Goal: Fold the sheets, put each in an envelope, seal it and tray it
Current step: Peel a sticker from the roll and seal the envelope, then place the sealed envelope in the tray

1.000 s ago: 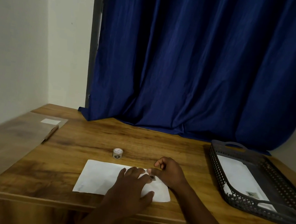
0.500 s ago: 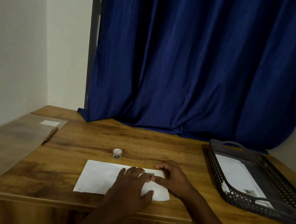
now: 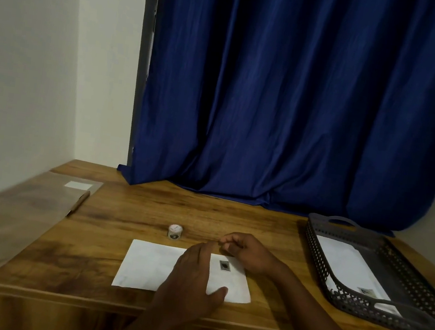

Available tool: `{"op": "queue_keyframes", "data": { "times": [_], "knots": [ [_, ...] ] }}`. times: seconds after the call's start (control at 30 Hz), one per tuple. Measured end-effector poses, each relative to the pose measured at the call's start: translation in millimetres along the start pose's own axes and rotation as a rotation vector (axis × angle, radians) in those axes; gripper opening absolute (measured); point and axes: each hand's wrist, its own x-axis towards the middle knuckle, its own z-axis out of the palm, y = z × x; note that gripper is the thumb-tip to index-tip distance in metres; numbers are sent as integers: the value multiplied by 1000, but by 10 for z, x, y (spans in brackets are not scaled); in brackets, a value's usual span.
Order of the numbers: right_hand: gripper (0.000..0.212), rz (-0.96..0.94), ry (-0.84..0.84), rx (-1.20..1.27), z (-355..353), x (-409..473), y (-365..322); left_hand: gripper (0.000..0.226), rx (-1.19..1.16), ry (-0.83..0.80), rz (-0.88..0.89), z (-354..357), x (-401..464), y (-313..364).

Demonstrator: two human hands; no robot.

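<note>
I am seeing one desk [image 3: 127,208], one dark tray [image 3: 416,285] holding one envelope [image 3: 349,268], and one envelope [image 3: 153,267] lying near me, one sticker [image 3: 224,265] on it. My left hand [image 3: 190,280] is pressing it flat; my right hand [image 3: 246,251] is hovering, loosely curled, holding nothing. One small roll [image 3: 174,231] is standing behind.

The envelope [image 3: 153,265] lay flat on the table [image 3: 127,208], under the fingers [image 3: 196,253] of the left hand [image 3: 190,277]. The sticker [image 3: 224,265] sat on it just right of those fingers. The roll [image 3: 174,231] stood beyond them; the tray [image 3: 311,243], holding 1 envelope [image 3: 346,267], lay well right.
</note>
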Motion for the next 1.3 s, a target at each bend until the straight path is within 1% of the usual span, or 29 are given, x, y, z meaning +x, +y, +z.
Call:
{"op": "queue_keyframes", "data": {
  "times": [0.1,0.17,0.23,0.3,0.37,0.4,0.47,0.53,0.6,0.67,0.73,0.8,0.87,0.93,1.0,1.07,1.17,1.23,1.3],
  "knots": [
    [15,-55,-94,-125,95,122,-155,103,-25,41,16,-2,-7,17],
    [14,-100,-138,-251,130,175,-273,106,-39,63,30,13,-8,3],
    [7,-111,-196,-334,142,241,-342,109,-36,81,36,24,-15,-9],
    [11,-103,-272,-346,138,290,-398,111,-3,105,46,13,-25,-4],
    [8,-93,-320,-370,127,307,-454,111,40,130,65,-8,-34,14],
    [12,-92,-334,-379,116,300,-483,110,63,141,70,-21,-39,32],
    [21,-86,-344,-384,70,274,-527,109,100,152,65,-46,-64,61],
    [25,-57,-350,-364,-34,217,-557,106,121,177,59,-56,-79,74],
    [26,6,-335,-314,-204,123,-569,102,115,246,62,-58,-89,83],
    [17,65,-268,-259,-431,-31,-575,97,69,341,99,-58,-92,68],
    [22,92,-149,-186,-695,-215,-552,90,-17,424,133,-51,-83,35],
    [28,107,-11,-122,-979,-418,-494,86,-87,411,114,-51,-46,-1],
    [25,133,145,-22,-1256,-628,-380,77,-163,327,126,-6,8,-3],
    [24,158,337,85,-1516,-808,-232,69,-168,273,162,90,80,76],
    [23,198,525,130,-1748,-952,-61,71,-132,167,173,201,151,254],
    [22,265,671,154,-1944,-1041,146,72,-36,11,157,331,239,455],
    [23,361,773,199,-2184,-1125,427,71,138,-192,105,495,376,717],
    [24,432,795,182,-2312,-1133,620,73,206,-244,83,590,443,817],
    [31,506,777,108,-2399,-1140,758,74,235,-257,72,635,468,838]
  ]
}}
